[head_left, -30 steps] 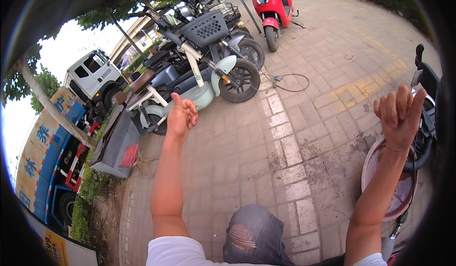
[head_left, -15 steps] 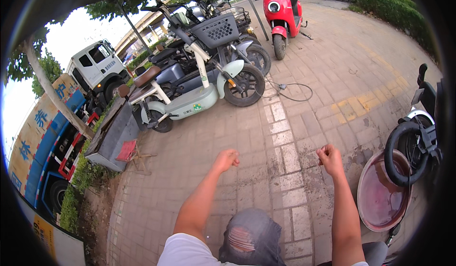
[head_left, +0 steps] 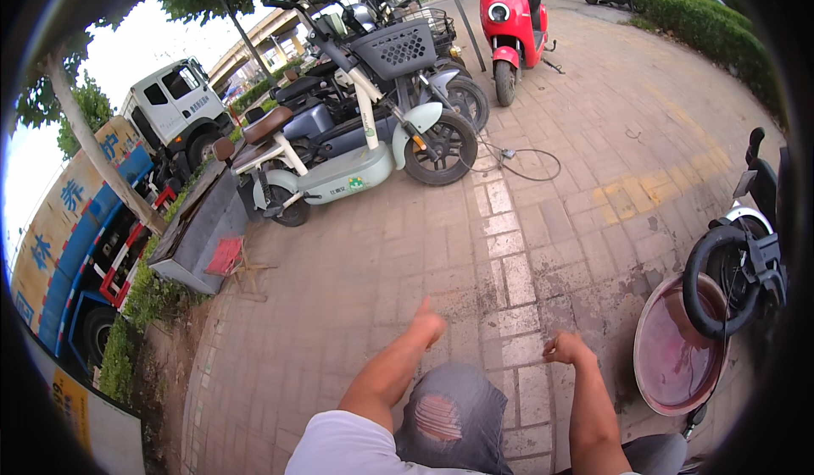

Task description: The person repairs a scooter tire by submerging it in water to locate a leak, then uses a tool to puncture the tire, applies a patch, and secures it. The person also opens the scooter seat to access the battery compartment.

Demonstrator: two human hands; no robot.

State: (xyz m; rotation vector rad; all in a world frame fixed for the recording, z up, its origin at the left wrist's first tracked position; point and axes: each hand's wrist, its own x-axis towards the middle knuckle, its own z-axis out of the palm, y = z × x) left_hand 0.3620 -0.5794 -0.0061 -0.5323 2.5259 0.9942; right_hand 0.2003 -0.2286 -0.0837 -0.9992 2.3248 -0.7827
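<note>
The left hand [head_left: 431, 326] is in the air above the paving [head_left: 339, 305], in front of the torn grey knee [head_left: 462, 399], with one digit pointing upward, but blur hides whether its other fingers are clenched. The right hand [head_left: 571, 349] has its fingers curled inward, and a round basin [head_left: 639, 356] with reddish liquid stands on the ground to its right, apart from these fingers. A black tyre [head_left: 694, 288] overlaps this basin's far rim in view; whether they touch, I cannot tell.
</note>
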